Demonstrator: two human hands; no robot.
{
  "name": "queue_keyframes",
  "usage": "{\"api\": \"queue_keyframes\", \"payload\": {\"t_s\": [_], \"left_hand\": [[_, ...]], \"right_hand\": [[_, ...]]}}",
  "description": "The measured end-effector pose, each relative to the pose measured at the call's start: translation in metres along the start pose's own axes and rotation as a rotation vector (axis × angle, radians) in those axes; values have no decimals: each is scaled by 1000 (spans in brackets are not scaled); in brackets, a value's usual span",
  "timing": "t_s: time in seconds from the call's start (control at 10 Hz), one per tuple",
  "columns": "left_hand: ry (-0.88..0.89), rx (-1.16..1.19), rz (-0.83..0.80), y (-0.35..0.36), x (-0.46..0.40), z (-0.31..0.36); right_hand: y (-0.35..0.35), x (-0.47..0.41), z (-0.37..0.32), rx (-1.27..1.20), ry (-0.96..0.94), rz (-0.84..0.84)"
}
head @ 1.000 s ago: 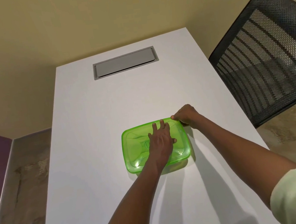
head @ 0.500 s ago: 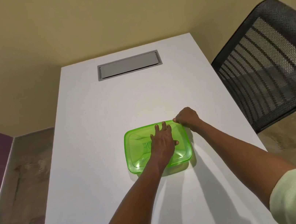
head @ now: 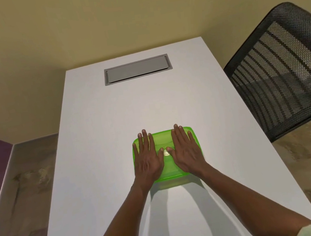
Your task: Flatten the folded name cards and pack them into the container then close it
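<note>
A translucent green container [head: 168,164] with its green lid on top sits on the white table [head: 111,124], in the middle of the view. My left hand [head: 147,157] lies flat on the lid's left half, fingers straight and spread. My right hand [head: 187,151] lies flat on the lid's right half in the same way. The two thumbs almost meet over the lid's centre. No name cards show; whatever is inside is hidden by the lid and my hands.
A grey rectangular cable hatch [head: 137,69] is set into the far end of the table. A black mesh chair [head: 282,70] stands close to the table's right edge. A beige wall runs behind, and the floor drops away on both sides.
My right hand left the lid's far right corner and now lies flat on the right half. My left hand slid from the lid's centre to its left half.
</note>
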State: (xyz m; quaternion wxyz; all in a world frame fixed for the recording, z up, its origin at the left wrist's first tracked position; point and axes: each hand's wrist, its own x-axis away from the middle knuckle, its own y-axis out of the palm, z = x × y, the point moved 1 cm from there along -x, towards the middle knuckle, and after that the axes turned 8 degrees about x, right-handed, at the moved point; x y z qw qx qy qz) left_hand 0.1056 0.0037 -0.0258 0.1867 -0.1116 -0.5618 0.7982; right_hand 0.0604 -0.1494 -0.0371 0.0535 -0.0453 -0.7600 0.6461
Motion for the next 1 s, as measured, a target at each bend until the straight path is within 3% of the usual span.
{"api": "queue_keyframes", "payload": {"t_s": [0.2, 0.5, 0.8, 1.0], "left_hand": [[10, -38, 10, 12, 3, -6], [3, -78, -2, 15, 3, -7], [-26, 47, -62, -2, 6, 0], [48, 8, 29, -29, 1, 3]], "right_hand": [[11, 2, 1, 60, 5, 81], [14, 1, 3, 80, -9, 60], [-4, 1, 1, 81, -28, 24], [-33, -2, -2, 95, -11, 158]]}}
